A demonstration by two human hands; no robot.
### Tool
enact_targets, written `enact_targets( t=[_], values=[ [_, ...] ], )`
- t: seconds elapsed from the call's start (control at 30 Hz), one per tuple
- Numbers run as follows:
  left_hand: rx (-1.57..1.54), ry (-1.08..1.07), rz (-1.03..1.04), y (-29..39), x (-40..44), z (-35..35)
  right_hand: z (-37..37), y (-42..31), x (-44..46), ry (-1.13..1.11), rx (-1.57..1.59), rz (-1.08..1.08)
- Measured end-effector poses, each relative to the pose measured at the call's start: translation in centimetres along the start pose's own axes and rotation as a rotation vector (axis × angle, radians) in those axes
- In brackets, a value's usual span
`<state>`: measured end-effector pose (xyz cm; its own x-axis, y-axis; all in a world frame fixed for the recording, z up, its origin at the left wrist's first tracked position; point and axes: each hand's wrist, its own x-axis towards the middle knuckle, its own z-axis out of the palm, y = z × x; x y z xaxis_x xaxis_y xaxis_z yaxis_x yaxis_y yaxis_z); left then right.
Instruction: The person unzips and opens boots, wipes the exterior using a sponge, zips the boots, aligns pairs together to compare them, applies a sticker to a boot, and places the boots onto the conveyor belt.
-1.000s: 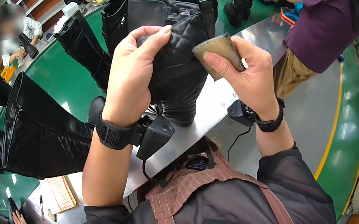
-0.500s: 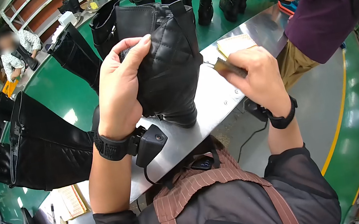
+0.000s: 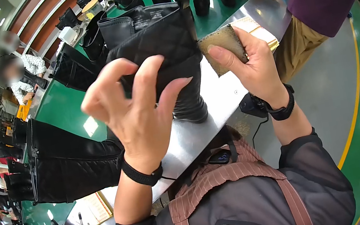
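Black boot (image 3: 177, 43), seemingly unfinished, is part-hidden behind the spread-fingered left hand (image 3: 137, 115); a tan pad (image 3: 228, 42) is pinched in the right hand (image 3: 261, 67)!

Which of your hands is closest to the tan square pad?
Right. The right hand grips the tan square pad; the left hand is apart from it, fingers open, before the black boot.

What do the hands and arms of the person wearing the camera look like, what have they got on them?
Both the left hand and the right hand are ungloved. Each wrist has a wide black band; the right one also carries a dark boxy device with a thin black cable. Sheer, dark sleeves end around the elbows, leaving the forearms bare.
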<state>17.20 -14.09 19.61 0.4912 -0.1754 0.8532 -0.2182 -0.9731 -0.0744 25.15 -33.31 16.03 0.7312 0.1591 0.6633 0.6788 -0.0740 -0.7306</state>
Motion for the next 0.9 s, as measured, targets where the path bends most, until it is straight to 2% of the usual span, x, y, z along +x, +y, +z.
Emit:
enact_targets(
  t=[0.1, 0.17, 0.2, 0.27, 0.33, 0.4, 0.5, 0.53, 0.6, 0.63, 0.7, 0.8, 0.9],
  values=[
    [-0.073, -0.068, -0.060, 0.7, 0.2, 0.5, -0.4, -0.5, -0.1, 0.021, 0.003, 0.023],
    [-0.169, -0.067, -0.069, 0.8, 0.4, 0.9, -0.7, -0.8, -0.2, 0.158, -0.044, 0.003],
    [-0.173, -0.070, -0.070, 0.9, 0.5, 0.9, -0.8, -1.0, -0.3, 0.159, -0.047, 0.007],
    [-0.210, -0.112, -0.089, 1.0, 0.8, 0.5, -0.6, -1.6, -0.5, 0.199, -0.267, -0.198],
    [-0.225, -0.136, -0.090, 1.2, 1.0, 0.1, 0.3, -2.5, 0.0, 0.103, -0.357, -0.404],
    [-0.202, -0.141, -0.049, 1.2, 1.2, 0.0, 1.3, -1.6, -0.1, 0.035, -0.413, -0.433],
    [-0.287, -0.163, -0.061, 0.1, 1.1, 0.4, 0.0, -0.4, -0.4, 0.022, -0.447, -0.390],
    [-0.286, -0.164, -0.060, -0.1, 1.1, 0.4, -0.7, 0.6, -0.7, 0.083, -0.521, -0.366],
    [-0.403, -0.166, -0.124, -0.3, 1.1, 0.5, -2.0, 1.3, -1.1, 0.119, -0.641, -0.018],
    [-0.404, -0.166, -0.123, -0.4, 1.2, 0.6, -1.7, 1.1, -1.2, 0.119, -0.642, -0.018],
    [-0.411, -0.166, -0.112, -0.3, 1.3, 0.8, -0.6, -0.6, -1.2, 0.328, -0.412, -0.163],
    [-0.381, -0.184, -0.111, 0.0, 1.5, 0.7, 1.1, -2.3, -0.7, 0.195, -0.425, -0.480],
    [-0.424, -0.231, -0.194, -0.2, 1.2, 0.3, 2.1, 0.4, -0.4, 0.164, -0.472, -0.594]
  ],
)
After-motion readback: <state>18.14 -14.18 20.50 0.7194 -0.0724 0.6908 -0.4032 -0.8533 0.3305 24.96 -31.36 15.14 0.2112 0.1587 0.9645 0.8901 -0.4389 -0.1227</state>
